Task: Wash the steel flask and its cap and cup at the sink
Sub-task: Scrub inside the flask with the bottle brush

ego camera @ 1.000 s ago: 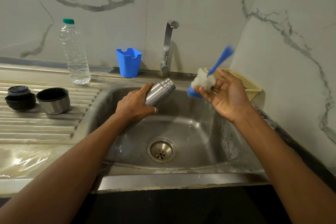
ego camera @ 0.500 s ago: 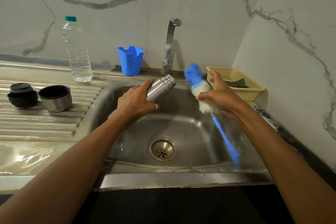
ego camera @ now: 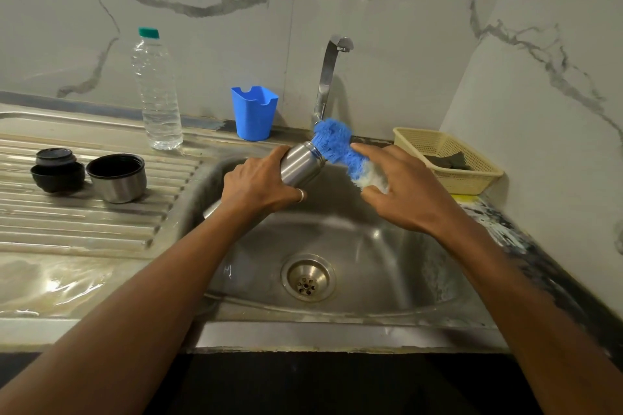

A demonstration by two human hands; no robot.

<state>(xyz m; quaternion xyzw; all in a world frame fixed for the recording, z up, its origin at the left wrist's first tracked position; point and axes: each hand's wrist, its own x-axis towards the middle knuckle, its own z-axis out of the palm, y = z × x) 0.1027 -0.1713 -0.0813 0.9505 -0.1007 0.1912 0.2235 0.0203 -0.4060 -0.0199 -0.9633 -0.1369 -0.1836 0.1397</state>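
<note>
The left hand (ego camera: 257,186) curls round the tilted cylindrical steel flask (ego camera: 300,166); the right hand (ego camera: 404,194) pinches the blue-and-white bottle brush (ego camera: 332,142) at its mouth, frame centre. Best feed it in straight, twisting

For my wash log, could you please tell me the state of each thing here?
steel flask: uncapped, tilted over the sink, held by the left hand.
bottle brush: bristles at the flask's mouth, held by the right hand.
tap: no water visible.
steel cup: mouth up, on drainboard.
black cap: off the flask.
water bottle: capped, upright.
</note>
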